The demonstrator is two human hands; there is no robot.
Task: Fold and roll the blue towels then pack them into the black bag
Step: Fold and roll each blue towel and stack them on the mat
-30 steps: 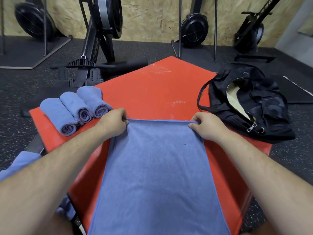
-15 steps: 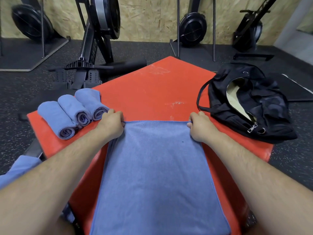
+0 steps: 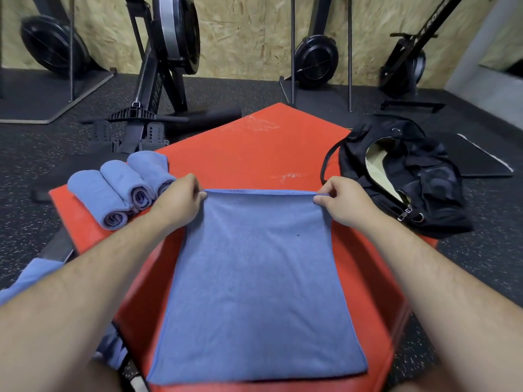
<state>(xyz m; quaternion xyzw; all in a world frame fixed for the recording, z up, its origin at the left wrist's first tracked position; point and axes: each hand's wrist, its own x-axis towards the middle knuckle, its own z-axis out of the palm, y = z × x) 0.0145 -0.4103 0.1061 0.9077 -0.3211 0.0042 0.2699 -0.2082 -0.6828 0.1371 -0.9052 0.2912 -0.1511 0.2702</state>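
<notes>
A blue towel [image 3: 254,278] lies flat along the red padded box [image 3: 254,154], its near end at the box's front edge. My left hand [image 3: 178,202] pinches the towel's far left corner. The far right corner is pinched by my right hand [image 3: 339,202]. The far edge looks slightly raised between them. Three rolled blue towels [image 3: 124,188] lie side by side at the box's left corner, just beyond my left hand. The black bag [image 3: 404,176] sits unzipped on the box's right corner, its pale lining showing.
More blue cloth [image 3: 31,275] hangs low at the left by my left forearm. Rowing machines [image 3: 164,66] and metal stands stand on the black rubber floor behind the box, against a chipboard wall. A dark mat [image 3: 478,157] lies right of the bag.
Both hands stayed on the towel's far corners, drawing slightly toward me. My fingers now lift the far edge a little. The towel's near end now shows at the box's front.
</notes>
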